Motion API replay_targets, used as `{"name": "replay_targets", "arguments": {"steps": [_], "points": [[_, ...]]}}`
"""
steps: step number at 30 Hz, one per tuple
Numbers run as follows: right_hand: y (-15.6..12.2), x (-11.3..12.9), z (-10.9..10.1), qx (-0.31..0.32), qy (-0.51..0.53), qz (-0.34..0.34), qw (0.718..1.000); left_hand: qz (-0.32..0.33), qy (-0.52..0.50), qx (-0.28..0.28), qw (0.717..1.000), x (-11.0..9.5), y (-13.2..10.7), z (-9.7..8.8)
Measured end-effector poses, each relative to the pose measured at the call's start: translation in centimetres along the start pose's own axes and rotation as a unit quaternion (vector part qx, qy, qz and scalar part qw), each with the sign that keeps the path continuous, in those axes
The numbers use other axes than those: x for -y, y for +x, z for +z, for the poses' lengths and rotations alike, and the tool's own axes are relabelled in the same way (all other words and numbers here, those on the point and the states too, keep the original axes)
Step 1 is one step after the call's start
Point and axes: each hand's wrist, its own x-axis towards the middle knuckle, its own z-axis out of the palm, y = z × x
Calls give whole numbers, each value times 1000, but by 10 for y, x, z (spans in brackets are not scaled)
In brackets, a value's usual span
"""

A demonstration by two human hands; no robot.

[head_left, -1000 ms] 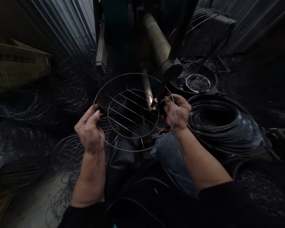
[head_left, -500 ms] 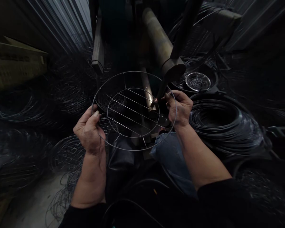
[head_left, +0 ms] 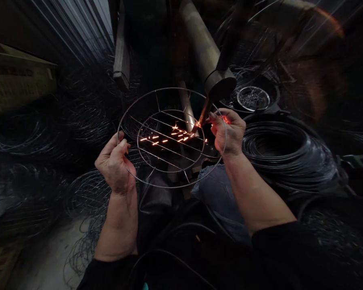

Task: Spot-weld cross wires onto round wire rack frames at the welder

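Observation:
Between my hands is a round wire rack (head_left: 171,170), two wire rings with parallel bars across the inner one. My left hand (head_left: 116,161) pinches the outer ring at its left edge. My right hand (head_left: 228,131) is closed at the right edge of the rack; whether its fingertips also hold a small piece is hard to see. The inner ring's right side lies at the welding machine's electrodes, the upper electrode (head_left: 206,110) slanting down to the lower one (head_left: 188,105). Orange sparks (head_left: 181,135) fly leftward from there, and a red glow lights my right fingers.
A large wire coil (head_left: 290,161) stands at the right, behind it a tub (head_left: 274,100) with a bowl (head_left: 253,98) of small metal pieces. Several wire racks (head_left: 87,193) are piled at the left. The machine's thick cylinder (head_left: 205,48) overhangs the rack.
Sparks and an orange glow have appeared at the electrodes, where none flew before. Both hands keep their grip, and the rack has shifted only slightly in view.

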Motion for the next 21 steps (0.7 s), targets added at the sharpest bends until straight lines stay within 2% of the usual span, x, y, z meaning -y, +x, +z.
{"name": "replay_targets", "arguments": {"steps": [4,8,10,13,17,21], "points": [[-18,9,-19,27,-13,27,999,-7,-1,15,1000,-2,-2,-2],[-63,28,-47,97,-27,93,991,-9,-2,28,1000,-4,-3,-5],[-84,37,-53,115,-31,95,988,-7,-9,29,1000,-3,-3,-6],[-99,43,-51,88,-51,56,993,-7,-14,21,1000,-2,-3,-4],[-99,44,-46,43,-60,51,996,-6,4,8,1000,-6,-6,-2],[-109,57,-55,40,-116,53,991,-21,39,38,998,-18,-15,-10]]}}
